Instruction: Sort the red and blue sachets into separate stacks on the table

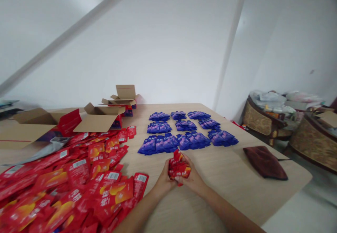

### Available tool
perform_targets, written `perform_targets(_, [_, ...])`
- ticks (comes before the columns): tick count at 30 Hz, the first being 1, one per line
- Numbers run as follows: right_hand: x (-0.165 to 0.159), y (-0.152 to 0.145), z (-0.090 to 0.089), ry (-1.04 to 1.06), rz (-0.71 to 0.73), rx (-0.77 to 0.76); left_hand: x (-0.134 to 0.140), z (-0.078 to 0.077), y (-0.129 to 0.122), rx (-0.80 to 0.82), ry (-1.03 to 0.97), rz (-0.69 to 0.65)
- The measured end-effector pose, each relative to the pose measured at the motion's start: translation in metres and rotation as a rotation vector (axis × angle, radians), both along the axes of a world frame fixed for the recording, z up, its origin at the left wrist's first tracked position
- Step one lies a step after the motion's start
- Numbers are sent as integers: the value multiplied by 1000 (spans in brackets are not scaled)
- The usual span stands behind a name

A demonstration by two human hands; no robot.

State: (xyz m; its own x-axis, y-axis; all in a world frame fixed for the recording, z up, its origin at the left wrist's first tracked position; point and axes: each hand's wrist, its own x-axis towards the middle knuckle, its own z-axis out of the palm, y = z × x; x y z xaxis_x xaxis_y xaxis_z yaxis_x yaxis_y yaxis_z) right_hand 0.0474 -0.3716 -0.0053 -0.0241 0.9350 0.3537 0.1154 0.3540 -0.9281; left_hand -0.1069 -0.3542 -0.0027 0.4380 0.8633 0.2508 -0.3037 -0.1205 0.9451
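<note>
We can read no word with certainty. On the loose red sachets point(116, 191) at lower left, we see large white Chinese characters point(105, 198) and barcodes point(113, 175) whose digits are too small. White lettering point(168, 142) on the purple sachets point(149, 146) mid-frame and pale print point(181, 173) on the bundle of red sachets point(177, 165) at lower centre are too blurred for us.

The sachets point(179, 168) are red with orange, the packets point(160, 144) violet-blue, the cloth point(264, 162) reddish-brown.

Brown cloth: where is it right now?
In the head view, the brown cloth lies on the table toward its right edge, nearer the camera than the blue packets and right of the right hand.
</note>
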Motion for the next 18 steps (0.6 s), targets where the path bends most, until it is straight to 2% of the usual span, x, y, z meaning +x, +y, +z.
perform_targets(4, [-4, -1, 4, 50, 20, 61, 9, 5, -5, 2, -53, 85])
perform_targets(9, [-7, -3, -13, 106, 99, 11, 10, -4, -7, 13, -71, 78])
perform_targets(12, [-8, -3, -18, 162, 134, -52, 9, -6, -7, 11, -68, 57])
perform_targets(14, [-8, -3, -16, 200, 151, -92, 10, -4, -8, 3, -65, 50])
perform_targets(18, [-10, -8, -5, 155, 159, -88, 11, 2, -13, 20, -58, 133])
